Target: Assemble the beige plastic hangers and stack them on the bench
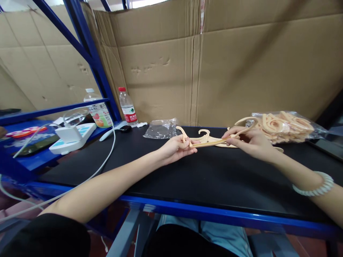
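Observation:
A beige plastic clothes hanger (207, 144) is stretched between my two hands above the black tabletop. My left hand (177, 148) pinches one end of it, where a curved piece sticks up past the fingers. At the other end, my right hand (250, 141) grips it with thumb and fingers, and a looped part rises above that hand. Just behind lies a second beige hanger (204, 132), its hook toward the back; my hands and the held hanger cover part of it. Close beyond my right hand sits a clear bag of beige hangers (289, 126).
A crumpled clear plastic bag (162, 128) lies at the back, beside a red-capped water bottle (128, 107). To the left are a larger bottle (99, 110), a white power strip (73, 139) and a white cable (107, 157). Cardboard (160, 71) walls the rear.

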Tool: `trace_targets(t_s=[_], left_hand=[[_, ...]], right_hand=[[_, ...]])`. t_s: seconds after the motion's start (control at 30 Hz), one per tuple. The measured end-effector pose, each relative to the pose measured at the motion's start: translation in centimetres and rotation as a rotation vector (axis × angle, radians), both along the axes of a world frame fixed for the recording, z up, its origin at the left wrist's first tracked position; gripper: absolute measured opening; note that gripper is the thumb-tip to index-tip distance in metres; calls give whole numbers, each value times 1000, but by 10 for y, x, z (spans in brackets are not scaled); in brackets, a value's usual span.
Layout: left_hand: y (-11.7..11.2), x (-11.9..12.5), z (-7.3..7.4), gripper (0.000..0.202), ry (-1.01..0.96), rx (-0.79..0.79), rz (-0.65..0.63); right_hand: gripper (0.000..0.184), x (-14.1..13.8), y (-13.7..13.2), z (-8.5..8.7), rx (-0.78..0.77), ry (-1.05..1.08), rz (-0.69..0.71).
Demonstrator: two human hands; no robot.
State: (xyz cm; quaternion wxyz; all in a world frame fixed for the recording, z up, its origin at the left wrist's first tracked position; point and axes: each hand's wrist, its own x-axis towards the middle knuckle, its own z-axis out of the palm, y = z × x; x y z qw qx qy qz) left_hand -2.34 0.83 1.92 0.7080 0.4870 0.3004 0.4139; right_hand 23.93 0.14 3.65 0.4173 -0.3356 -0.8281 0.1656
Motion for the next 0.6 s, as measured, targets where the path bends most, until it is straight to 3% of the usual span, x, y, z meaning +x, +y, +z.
trace_targets(t_s=[0.23,0.6], left_hand=[[1,0,-2,18,-24,31,19],[-10,8,-7,21,-33,169,352]], right_hand=[[21,-2,-1,0,23,7,10],[24,-22,-17,-19,48,118,-99]])
